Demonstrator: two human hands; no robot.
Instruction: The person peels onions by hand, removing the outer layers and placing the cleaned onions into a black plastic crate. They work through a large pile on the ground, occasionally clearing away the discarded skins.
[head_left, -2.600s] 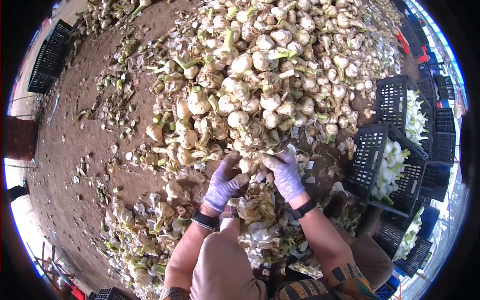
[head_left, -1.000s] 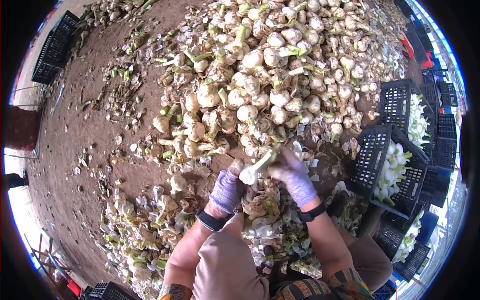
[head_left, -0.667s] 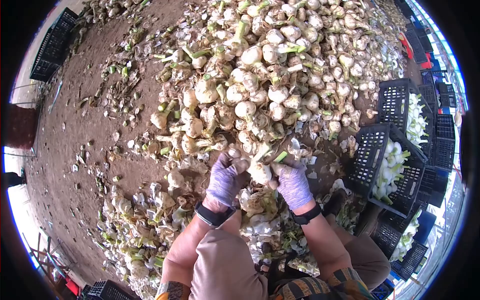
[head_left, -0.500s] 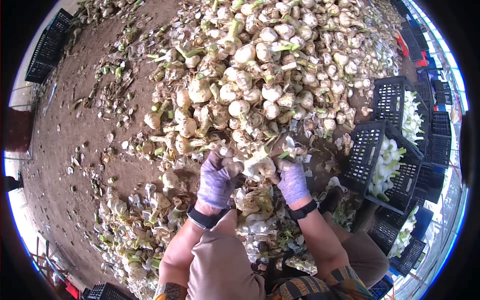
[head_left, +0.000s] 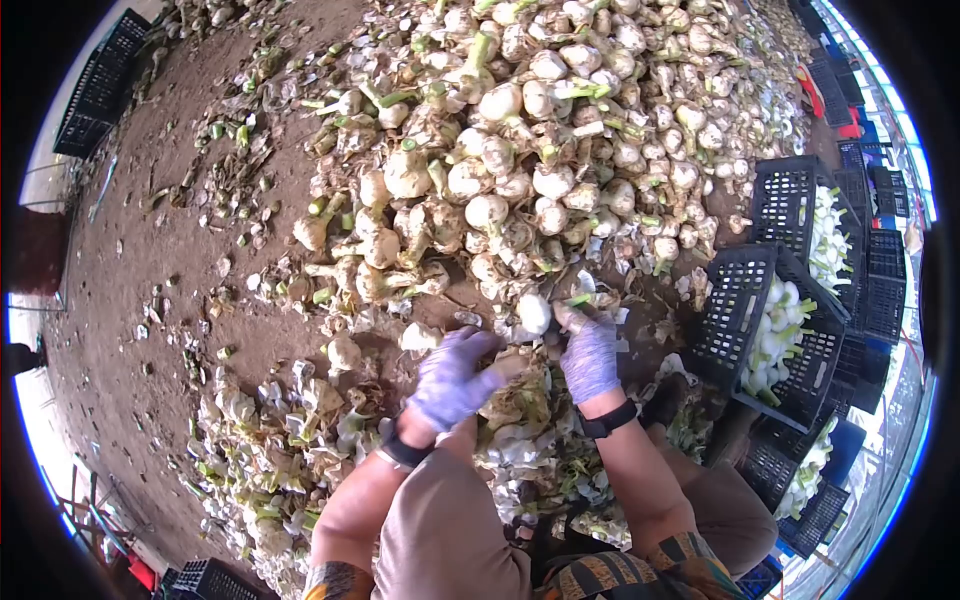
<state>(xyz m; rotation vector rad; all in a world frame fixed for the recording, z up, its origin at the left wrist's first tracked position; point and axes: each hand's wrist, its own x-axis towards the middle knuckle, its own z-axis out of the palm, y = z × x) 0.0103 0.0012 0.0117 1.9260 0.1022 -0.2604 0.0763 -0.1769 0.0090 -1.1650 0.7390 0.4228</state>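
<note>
My right hand [head_left: 588, 352], in a thin purple-tinted glove, is closed on a garlic bulb [head_left: 535, 314]. The bulb is smooth and white, and a short green stem shows above my fingers. To its left, my left hand [head_left: 455, 378], gloved likewise, is apart from the bulb, with thumb and fingers spread. I see nothing held in it. A pale piece of husk [head_left: 420, 337] lies just beyond its fingers. Below both hands, loose peelings [head_left: 510, 440] cover the ground between my legs.
A large heap of unpeeled garlic [head_left: 490, 180] rises in front of me. At right, black plastic crates [head_left: 735, 310] hold white bulbs with green stems. More peelings [head_left: 270, 450] pile up at lower left. Another black crate [head_left: 103, 85] stands at far left on the brown ground [head_left: 130, 260].
My left hand has come away from the bulb, moving down and opening. The bulb stays in my right hand, its white side now bare. A husk piece now lies beyond my left hand.
</note>
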